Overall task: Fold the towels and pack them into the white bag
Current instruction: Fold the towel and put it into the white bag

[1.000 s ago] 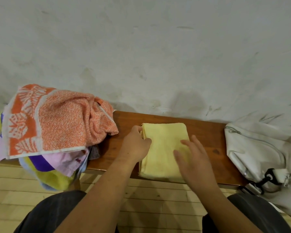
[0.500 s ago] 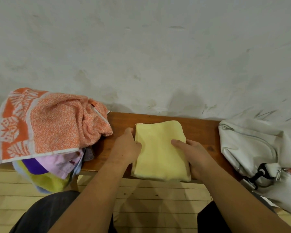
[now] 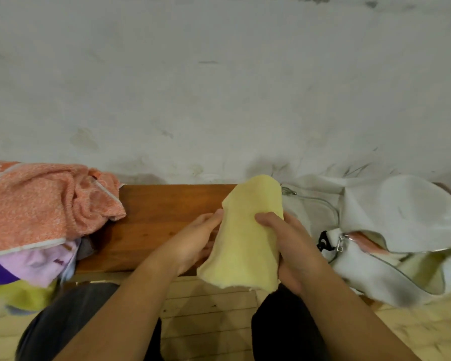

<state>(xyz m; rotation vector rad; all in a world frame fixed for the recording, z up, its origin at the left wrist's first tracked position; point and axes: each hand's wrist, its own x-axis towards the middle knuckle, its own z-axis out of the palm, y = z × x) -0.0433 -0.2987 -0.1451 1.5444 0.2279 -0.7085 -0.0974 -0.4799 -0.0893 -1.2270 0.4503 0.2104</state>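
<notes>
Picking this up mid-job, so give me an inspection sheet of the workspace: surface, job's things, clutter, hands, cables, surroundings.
Surface: wooden bench, set against the wall.
Job's things: yellow towel, folded, held up just left of the white bag, which lies open on the right; orange towel tops an unfolded pile on the left.
Clutter: nothing seen.
Hands: left hand and right hand both grip the yellow towel by its sides.
Cables: nothing seen.
Surroundings: scuffed pale wall; plank floor.
</notes>
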